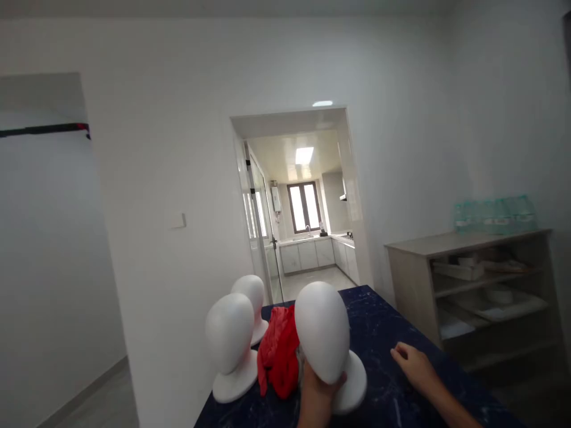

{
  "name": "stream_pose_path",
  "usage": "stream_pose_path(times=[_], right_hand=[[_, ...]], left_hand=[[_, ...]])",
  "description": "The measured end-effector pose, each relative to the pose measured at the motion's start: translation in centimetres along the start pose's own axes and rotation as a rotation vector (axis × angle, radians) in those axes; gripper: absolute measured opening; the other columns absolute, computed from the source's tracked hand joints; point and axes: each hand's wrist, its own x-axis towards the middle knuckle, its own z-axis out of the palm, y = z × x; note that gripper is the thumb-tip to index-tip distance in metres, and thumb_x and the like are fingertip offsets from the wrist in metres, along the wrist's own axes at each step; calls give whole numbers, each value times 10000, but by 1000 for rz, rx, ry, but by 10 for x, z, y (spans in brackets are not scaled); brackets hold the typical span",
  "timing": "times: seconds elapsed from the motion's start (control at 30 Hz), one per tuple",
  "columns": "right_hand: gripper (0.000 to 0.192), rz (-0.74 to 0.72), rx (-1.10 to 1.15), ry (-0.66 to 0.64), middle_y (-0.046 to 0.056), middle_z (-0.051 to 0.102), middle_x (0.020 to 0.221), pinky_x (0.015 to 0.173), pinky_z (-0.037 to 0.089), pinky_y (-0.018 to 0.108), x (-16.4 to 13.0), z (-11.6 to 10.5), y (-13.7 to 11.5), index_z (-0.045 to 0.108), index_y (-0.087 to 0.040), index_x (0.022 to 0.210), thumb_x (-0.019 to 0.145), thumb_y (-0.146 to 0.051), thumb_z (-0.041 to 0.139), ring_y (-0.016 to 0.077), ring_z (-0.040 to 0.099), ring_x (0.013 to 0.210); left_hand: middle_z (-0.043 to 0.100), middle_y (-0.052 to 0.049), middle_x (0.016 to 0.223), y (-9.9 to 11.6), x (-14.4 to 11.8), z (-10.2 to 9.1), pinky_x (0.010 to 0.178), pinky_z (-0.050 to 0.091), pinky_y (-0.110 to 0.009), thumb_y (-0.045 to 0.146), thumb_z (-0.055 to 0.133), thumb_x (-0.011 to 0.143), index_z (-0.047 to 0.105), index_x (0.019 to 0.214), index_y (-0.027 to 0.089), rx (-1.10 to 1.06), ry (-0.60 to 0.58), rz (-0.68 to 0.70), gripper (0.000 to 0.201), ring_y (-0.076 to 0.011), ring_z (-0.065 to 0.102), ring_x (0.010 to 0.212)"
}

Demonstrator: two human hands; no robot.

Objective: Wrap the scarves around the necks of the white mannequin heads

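A smooth white foam mannequin head (323,330) on a round base stands on the dark blue marbled table (372,327). My left hand (317,389) is wrapped around its neck, below the chin; part of the palm and fingers is hidden by the head. Off to the right, my right hand (413,362) hovers by the table with its fingers curled together and nothing visible in them. Directly left of the held head lies a heap of red cloth (284,353), bright red in front and pinkish red behind. Two more white mannequin heads stand left of it, one nearer (229,333) and one farther (250,295).
To the right of the table stands a wooden shelf unit (413,291) holding trays and small items. Several bottles in plastic wrap (495,215) sit on its top. Beyond the table, a doorway with a glass door (263,220) leads to a kitchen.
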Motion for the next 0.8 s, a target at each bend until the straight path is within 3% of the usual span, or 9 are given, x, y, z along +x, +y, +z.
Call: stream_pose_path(times=[0.13, 0.3, 0.57, 0.7, 0.8], right_hand=[[379, -6, 9, -7, 5, 682, 665, 642, 370, 299, 0, 0, -2, 575, -246, 675, 897, -536, 475, 210, 641, 692], [370, -6, 16, -8, 5, 676, 666, 642, 371, 300, 1, 1, -3, 561, -249, 673, 894, -534, 477, 211, 645, 698], [376, -3, 23, -9, 6, 670, 662, 644, 367, 301, 1, 2, -2, 563, -246, 676, 890, -540, 469, 207, 641, 695], [385, -2, 28, 3, 5, 662, 636, 635, 360, 301, 2, 3, -1, 543, -246, 650, 874, -552, 479, 200, 621, 668], [382, -3, 30, 5, 13, 669, 638, 638, 361, 304, 3, 4, 0, 544, -246, 644, 871, -547, 482, 206, 623, 676]], left_hand=[[729, -209, 1329, -23, 9, 29, 1150, 518, -461, 139, 877, 492, 615, 1319, 129, -84, -31, 21, 868, -396, 684, 1277], [724, -182, 1334, -40, 1, 29, 1185, 482, -490, 183, 862, 558, 608, 1333, 159, -101, -64, 97, 816, -399, 619, 1367], [699, -187, 1363, -27, -3, 35, 1160, 501, -465, 157, 892, 499, 581, 1399, 154, 22, -37, 58, 953, -403, 631, 1340], [617, -218, 1487, -29, -8, 23, 1195, 465, -438, 160, 879, 452, 501, 1498, 122, 145, -151, -18, 1113, -427, 565, 1409], [469, -252, 1621, -42, -10, -5, 1266, 353, -405, 201, 850, 495, 344, 1586, 49, 359, -312, -97, 1212, -401, 438, 1519]])
